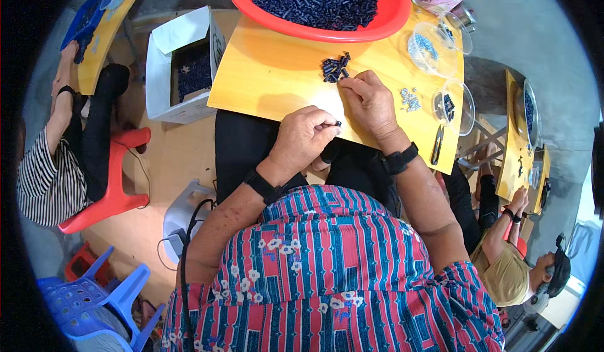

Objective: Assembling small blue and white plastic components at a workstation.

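Note:
My left hand (296, 139) is closed in a pinch just over the near edge of the yellow table (270, 75). A small dark cylindrical piece (338, 123) pokes out between its thumb and fingertip. My right hand (372, 106) is also pinched, its fingertips down at the near side of a little pile of dark, shiny tube-shaped pieces (333, 69). Whatever those fingertips hold is too small to make out. Beyond the pile stands a red basin (346, 36) heaped with many more dark pieces (314, 0).
Right of my hands lie light-blue pieces (410, 99), clear plastic bowls (467, 108) and a slim dark tool (436, 145). A white box (165, 78) stands left of the table. People work at tables left (50, 169) and right (503, 270).

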`<state>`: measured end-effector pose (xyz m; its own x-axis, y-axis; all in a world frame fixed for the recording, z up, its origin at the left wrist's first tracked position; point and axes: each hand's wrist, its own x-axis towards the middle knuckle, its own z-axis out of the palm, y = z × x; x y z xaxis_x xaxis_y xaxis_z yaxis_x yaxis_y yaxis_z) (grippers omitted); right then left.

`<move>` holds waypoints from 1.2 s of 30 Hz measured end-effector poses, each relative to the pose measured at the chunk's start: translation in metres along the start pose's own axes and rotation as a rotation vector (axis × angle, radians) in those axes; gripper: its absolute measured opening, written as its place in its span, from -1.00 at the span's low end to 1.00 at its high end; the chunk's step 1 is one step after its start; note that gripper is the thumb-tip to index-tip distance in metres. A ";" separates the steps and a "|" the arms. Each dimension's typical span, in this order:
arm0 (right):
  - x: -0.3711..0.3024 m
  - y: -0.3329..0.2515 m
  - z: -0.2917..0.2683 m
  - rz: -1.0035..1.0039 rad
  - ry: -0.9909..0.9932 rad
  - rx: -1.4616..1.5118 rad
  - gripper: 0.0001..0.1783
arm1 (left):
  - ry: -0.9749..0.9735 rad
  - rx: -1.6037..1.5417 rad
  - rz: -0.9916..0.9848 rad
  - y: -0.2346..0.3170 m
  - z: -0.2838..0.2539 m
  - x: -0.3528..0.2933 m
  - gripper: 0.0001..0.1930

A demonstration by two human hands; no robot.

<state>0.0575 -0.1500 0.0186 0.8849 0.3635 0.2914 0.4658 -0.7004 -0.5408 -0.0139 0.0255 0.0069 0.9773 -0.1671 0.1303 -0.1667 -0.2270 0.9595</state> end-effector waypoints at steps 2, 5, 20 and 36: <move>0.001 0.002 -0.001 -0.007 -0.003 -0.016 -0.81 | 0.000 0.004 -0.002 0.000 0.000 0.001 -0.87; 0.002 0.000 0.003 -0.016 0.011 0.022 -0.78 | 0.002 0.007 0.005 -0.001 -0.001 0.001 -0.87; 0.020 -0.009 0.015 -0.001 0.002 0.013 -0.83 | -0.004 0.035 0.007 -0.006 0.000 0.005 -0.88; 0.018 -0.002 0.019 -0.142 0.046 -0.040 -0.86 | 0.021 0.067 0.047 -0.013 0.004 0.006 -0.88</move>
<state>0.0727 -0.1297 0.0100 0.8082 0.4328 0.3993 0.5850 -0.6678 -0.4603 -0.0059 0.0236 -0.0062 0.9706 -0.1591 0.1805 -0.2201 -0.2836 0.9334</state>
